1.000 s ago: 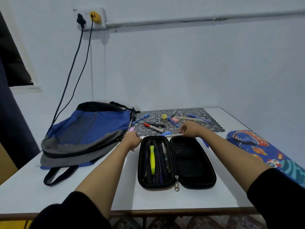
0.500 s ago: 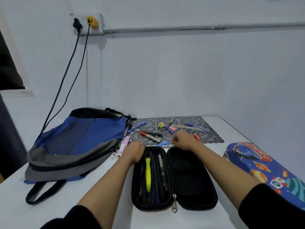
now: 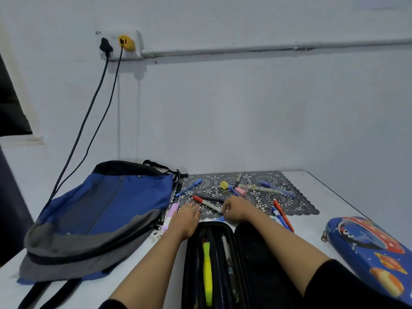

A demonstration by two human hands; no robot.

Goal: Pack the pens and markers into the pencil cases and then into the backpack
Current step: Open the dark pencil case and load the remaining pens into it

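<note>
Two hands flank red marker (image 3: 207, 204) | left hand (image 3: 186, 219) flat | right hand (image 3: 235, 210) curled, grip unclear

Black sleeves, bare forearms
The left black fabric sleeve (image 3: 114, 304) shows only at the near edge, and the right black fabric sleeve (image 3: 338, 286) ends mid-arm. The left hand (image 3: 185, 219) and right hand (image 3: 236, 211) are bare.

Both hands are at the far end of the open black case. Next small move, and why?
Probably pinch the red-capped marker with the right hand, whose fingers curl at its near end, and lay it in the open black pencil case beside the yellow pen; more pens lie loose on the mat.
</note>
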